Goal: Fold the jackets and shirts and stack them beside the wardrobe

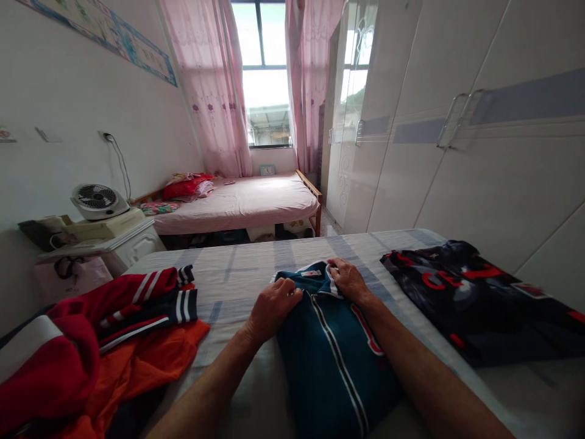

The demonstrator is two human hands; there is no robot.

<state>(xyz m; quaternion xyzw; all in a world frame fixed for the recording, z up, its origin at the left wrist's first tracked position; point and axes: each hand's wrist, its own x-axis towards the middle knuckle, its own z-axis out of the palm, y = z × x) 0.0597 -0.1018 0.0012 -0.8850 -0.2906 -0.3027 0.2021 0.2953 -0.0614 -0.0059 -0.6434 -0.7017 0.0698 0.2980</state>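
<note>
A dark teal zip-up jacket (311,353) with white collar trim and a red-and-white mark on its chest lies front up on the bed sheet (237,274). My left hand (276,305) grips the left side of its collar, fingers curled over the edge. At the collar's right side, my right hand (348,280) has its fingers bent around the trimmed edge. The black-and-white zip is done up and runs down the middle. Sleeves are not visible beside the body of the jacket, and its lower end leaves the view.
Red, orange and navy clothes (137,347) are heaped at the left. A folded black garment with red lettering (461,292) lies at the right. Beyond stand a second bed (256,201), a bedside cabinet (137,241) with a fan (98,201), and a white wardrobe (512,177) along the right.
</note>
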